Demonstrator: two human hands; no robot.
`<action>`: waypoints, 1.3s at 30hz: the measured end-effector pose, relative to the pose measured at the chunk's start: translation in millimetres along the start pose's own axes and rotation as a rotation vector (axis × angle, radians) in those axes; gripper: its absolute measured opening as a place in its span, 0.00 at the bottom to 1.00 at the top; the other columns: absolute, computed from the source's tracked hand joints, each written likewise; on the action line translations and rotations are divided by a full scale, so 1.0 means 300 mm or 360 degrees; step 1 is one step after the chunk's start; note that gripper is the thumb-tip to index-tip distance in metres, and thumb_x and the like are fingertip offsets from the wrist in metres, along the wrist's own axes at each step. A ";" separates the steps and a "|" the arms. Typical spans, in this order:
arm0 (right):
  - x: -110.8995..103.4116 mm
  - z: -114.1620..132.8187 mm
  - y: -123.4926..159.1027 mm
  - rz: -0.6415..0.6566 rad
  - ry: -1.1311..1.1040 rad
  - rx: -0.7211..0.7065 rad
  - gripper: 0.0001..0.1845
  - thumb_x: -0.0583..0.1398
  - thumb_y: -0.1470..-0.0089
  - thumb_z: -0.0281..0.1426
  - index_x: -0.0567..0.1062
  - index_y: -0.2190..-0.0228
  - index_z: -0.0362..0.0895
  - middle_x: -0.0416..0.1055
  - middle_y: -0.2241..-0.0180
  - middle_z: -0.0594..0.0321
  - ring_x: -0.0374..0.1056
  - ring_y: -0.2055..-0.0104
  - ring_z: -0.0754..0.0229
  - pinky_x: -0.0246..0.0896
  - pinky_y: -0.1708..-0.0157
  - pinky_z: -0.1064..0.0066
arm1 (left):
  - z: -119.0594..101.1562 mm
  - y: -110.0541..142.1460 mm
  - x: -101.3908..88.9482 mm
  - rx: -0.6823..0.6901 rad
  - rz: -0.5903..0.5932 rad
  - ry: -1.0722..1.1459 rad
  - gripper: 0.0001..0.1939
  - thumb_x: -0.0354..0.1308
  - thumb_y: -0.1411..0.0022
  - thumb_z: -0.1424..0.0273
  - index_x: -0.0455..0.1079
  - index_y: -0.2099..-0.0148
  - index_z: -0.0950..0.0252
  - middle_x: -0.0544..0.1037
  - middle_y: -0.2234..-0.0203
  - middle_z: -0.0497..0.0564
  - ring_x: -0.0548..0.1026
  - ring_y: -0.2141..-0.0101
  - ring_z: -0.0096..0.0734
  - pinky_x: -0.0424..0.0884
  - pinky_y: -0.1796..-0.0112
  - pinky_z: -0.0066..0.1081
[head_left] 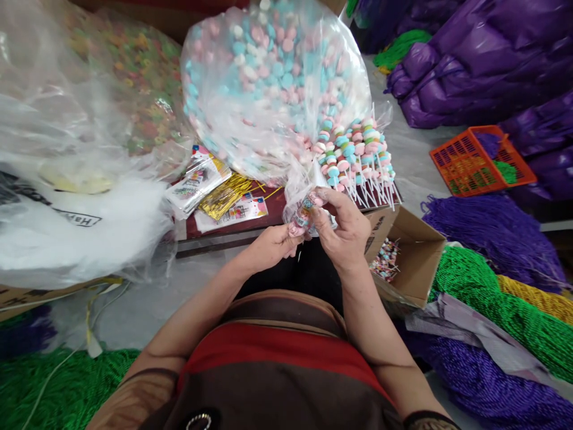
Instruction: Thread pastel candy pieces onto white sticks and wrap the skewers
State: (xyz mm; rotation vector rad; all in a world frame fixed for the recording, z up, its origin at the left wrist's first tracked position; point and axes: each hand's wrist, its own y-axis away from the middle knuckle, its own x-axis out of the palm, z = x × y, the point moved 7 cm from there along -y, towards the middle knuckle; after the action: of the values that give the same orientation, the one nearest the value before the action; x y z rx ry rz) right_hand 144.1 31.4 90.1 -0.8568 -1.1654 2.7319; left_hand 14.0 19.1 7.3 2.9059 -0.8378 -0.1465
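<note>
Over my lap I hold a marshmallow skewer in a clear printed bag (pixel 301 217). My left hand (pixel 271 246) pinches its lower end, with the thumb along the side. Around the upper end close the thumb and fingers of my right hand (pixel 345 230). Just beyond lies a pile of marshmallow skewers (pixel 353 149) in pink, blue and white, their white sticks pointing toward me. To the left on the table are gold twist ties (pixel 226 196) and a stack of printed clear bags (pixel 197 184).
A big clear sack of marshmallows (pixel 273 77) fills the table's back, beside a sack of ring-shaped pieces (pixel 143 77). At my right stands an open cardboard box (pixel 418 251) with wrapped skewers inside. Bead strands (pixel 474 280), an orange crate (pixel 461 161) and purple bags (pixel 487 60) lie farther right.
</note>
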 end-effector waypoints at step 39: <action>0.027 -0.181 0.047 -0.0278 -0.0834 0.0796 0.25 0.59 0.32 0.48 0.71 0.37 0.59 0.79 0.48 0.57 0.80 0.47 0.49 0.78 0.49 0.49 | 0.074 -0.034 -0.006 0.0007 -0.0132 0.0151 0.35 0.55 0.37 0.36 0.75 0.62 0.66 0.66 0.82 0.42 0.63 0.78 0.25 0.60 0.72 0.28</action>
State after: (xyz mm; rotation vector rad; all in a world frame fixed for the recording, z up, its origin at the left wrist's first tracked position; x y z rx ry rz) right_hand 167.0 58.8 46.2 0.0193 -0.4974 2.9600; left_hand 15.1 26.6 -16.0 2.9263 -0.7045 -0.0140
